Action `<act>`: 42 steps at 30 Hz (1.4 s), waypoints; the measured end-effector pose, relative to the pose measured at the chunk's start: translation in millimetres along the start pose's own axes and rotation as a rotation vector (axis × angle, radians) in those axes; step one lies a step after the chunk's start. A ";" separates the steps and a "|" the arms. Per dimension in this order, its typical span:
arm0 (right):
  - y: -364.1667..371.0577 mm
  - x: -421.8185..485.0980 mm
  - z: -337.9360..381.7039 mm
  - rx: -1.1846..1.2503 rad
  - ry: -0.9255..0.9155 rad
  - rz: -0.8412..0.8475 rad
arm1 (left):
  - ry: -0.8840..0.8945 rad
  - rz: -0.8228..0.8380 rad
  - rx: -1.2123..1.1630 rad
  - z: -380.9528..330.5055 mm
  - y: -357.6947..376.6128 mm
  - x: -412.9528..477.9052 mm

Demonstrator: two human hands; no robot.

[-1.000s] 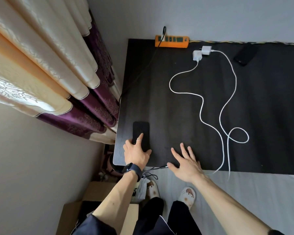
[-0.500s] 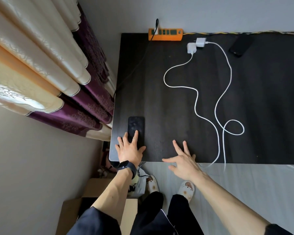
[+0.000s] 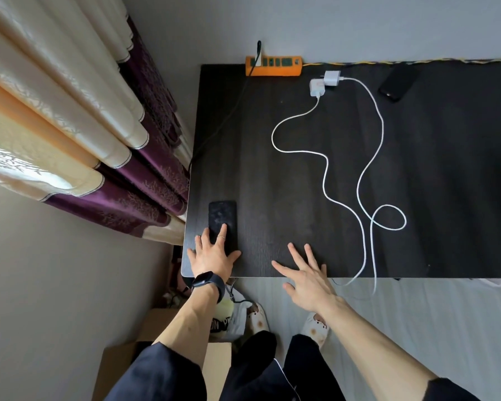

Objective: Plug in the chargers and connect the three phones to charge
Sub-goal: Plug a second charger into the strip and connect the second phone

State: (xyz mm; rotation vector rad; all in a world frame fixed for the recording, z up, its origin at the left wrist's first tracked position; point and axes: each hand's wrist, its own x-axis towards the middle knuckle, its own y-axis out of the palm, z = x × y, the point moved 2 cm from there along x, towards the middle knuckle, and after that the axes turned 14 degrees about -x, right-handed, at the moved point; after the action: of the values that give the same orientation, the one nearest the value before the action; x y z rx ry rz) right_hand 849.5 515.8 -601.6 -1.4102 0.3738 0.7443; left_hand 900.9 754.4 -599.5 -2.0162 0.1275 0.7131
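A dark wooden table (image 3: 272, 157) fills most of the view and serves as the landmark for everything else. Off its left edge hang cream and purple curtains (image 3: 78, 125), and below its near edge lie a cardboard box (image 3: 217, 357) and a pale floor (image 3: 431, 314).

On the table, at the far edge against the wall, sits an orange power strip (image 3: 274, 66) with one dark plug in its left end. Just to its right on the tabletop lie two white chargers (image 3: 324, 82), touching each other and not plugged into the strip. From them two white cables (image 3: 327, 169) wind across the middle of the table toward the near edge, one forming a loop on the right, and both ends hang over the near edge.

A black phone (image 3: 222, 218) lies flat at the table's near left corner. A second black phone (image 3: 398, 81) lies near the far edge, right of the chargers. A dark thing at the table's far right edge is cut off; I cannot tell what it is.

The left hand (image 3: 213, 256), with a watch on the wrist, rests flat with fingers spread, its fingertips on the near end of the black phone, gripping nothing. The right hand (image 3: 305, 277) hovers at the table's near edge, fingers spread wide and empty, just left of the hanging cable ends.
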 end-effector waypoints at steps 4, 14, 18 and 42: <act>-6.9 -4.1 -3.5 0.001 -0.007 0.059 | 0.019 0.034 0.063 0.6 -3.6 -5.5; -53.1 -44.3 -17.4 0.359 0.113 -0.103 | 0.209 0.062 0.049 -53.2 -20.0 -21.0; -76.9 -76.4 -43.3 0.493 0.190 -0.313 | 0.400 0.075 0.034 -106.3 -27.4 -32.4; -211.2 15.3 -351.6 0.458 0.374 -0.441 | 0.624 0.019 -0.003 -427.2 0.1 77.0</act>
State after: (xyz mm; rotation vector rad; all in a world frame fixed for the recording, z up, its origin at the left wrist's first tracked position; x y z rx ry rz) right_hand 1067.3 181.0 -507.3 -1.1298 0.4669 0.0214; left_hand 1149.1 418.1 -482.5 -2.1800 0.5075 0.0717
